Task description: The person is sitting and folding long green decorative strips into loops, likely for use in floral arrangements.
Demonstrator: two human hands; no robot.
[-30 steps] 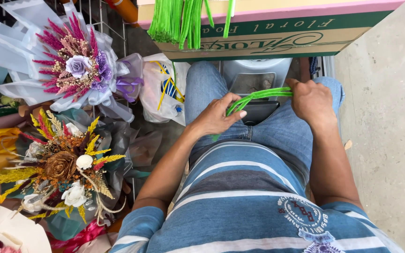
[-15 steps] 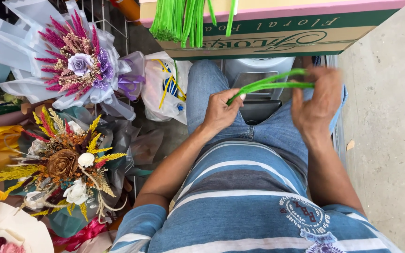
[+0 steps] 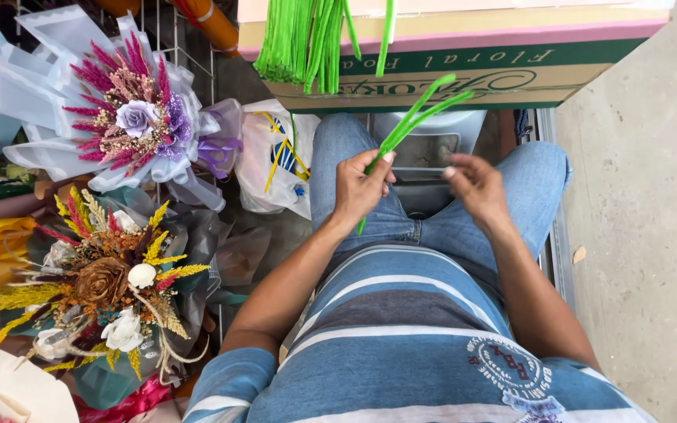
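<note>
My left hand (image 3: 360,186) grips a small bunch of thin green stems (image 3: 413,119) that point up and to the right, over my lap. My right hand (image 3: 476,188) hovers just to the right of them with its fingers spread, holding nothing. Both hands sit above my knees in blue jeans. A larger bundle of the same green stems (image 3: 305,39) lies on a long cardboard box (image 3: 464,66) in front of me.
At the left stand two wrapped bouquets, a pink-and-purple bouquet (image 3: 131,117) and a brown-and-yellow dried bouquet (image 3: 103,282). A white plastic bag (image 3: 272,160) lies by my left knee. A grey stool (image 3: 425,145) shows between my legs. Bare concrete floor (image 3: 640,235) lies at the right.
My right hand has let go of the green stems and drawn away to the right. The stems have swung from lying level to pointing upward, held by my left hand alone.
</note>
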